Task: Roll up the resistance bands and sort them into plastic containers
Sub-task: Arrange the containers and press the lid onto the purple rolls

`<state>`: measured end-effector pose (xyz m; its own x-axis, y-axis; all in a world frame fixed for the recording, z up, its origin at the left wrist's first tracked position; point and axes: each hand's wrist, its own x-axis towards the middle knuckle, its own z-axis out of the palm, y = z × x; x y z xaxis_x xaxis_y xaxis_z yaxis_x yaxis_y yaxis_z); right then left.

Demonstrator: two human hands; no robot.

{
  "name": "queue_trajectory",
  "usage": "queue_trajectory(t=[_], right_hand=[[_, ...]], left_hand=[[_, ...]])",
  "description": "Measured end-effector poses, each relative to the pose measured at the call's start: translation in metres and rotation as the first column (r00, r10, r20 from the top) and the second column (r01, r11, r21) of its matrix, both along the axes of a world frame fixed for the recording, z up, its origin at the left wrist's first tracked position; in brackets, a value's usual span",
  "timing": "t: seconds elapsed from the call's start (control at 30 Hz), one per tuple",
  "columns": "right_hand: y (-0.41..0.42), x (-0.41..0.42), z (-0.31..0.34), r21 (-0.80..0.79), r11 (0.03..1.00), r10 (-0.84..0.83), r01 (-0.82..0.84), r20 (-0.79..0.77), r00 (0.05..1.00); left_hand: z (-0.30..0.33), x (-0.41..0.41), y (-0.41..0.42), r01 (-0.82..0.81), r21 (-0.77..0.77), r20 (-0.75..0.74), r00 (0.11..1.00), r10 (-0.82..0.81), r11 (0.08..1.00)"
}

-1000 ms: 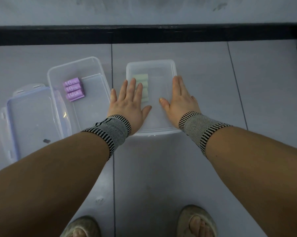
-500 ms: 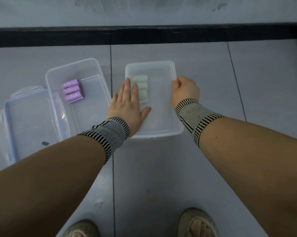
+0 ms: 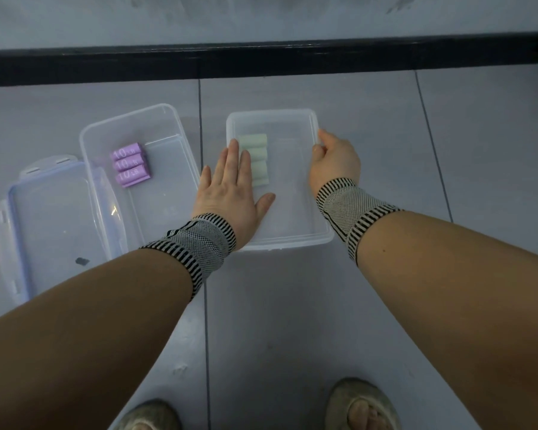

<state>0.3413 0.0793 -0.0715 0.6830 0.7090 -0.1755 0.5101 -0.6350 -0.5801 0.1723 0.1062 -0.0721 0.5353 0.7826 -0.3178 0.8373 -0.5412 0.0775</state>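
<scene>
Green rolled bands (image 3: pixel 255 159): four pale rolls stacked in a column, left half of the clear container (image 3: pixel 295 240) at centre frame; a lid appears to cover this container, though that is hard to tell.

Purple rolled bands (image 3: pixel 130 168): three rolls marked "10 LB", side by side in the open container (image 3: pixel 131 122) at centre left, against its left wall.

Left hand (image 3: pixel 230 189): flat, fingers straight and together, palm down on the left part of the clear container, fingertips beside the green rolls.

Right hand (image 3: pixel 334 161): fingers curled over the container's right rim, gripping its edge.

Loose lid (image 3: pixel 49 225): blue-trimmed, lying at lower left of the open container, partly under it.

Striped wrist wraps (image 3: pixel 196 240): one on each wrist.

Tiled floor (image 3: pixel 385 103): grey, black strip across the upper frame. Two shoes (image 3: pixel 359 405) at bottom edge.
</scene>
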Motion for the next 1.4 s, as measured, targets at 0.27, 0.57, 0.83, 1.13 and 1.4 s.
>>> queue_trajectory(t=[0.27, 0.57, 0.83, 1.13, 1.4], right_hand=[[-0.006, 0.001, -0.006, -0.199, 0.972, 0.150, -0.127, 0.103, 0.983], [-0.075, -0.033, 0.015, -0.492, 0.707, 0.657, -0.507, 0.193, 0.729], [-0.079, -0.031, 0.006, -0.533, 0.663, 0.689, -0.525, 0.161, 0.707], [-0.029, -0.005, 0.004, -0.538, 0.661, 0.699, -0.522, 0.188, 0.690], [0.007, 0.011, 0.005, -0.503, 0.689, 0.684, -0.521, 0.216, 0.696]], left_hand=[[0.000, 0.004, -0.001, 0.001, -0.045, -0.066, 0.998, -0.004, 0.999], [0.019, -0.018, -0.027, 0.175, -0.032, -0.158, 0.971, -0.178, 0.984], [0.019, -0.018, -0.029, 0.208, -0.071, -0.234, 0.947, -0.219, 0.976], [0.018, 0.006, 0.024, 0.215, -0.046, -0.256, 0.942, -0.219, 0.976], [0.015, 0.018, 0.062, 0.207, -0.020, -0.210, 0.956, -0.207, 0.978]])
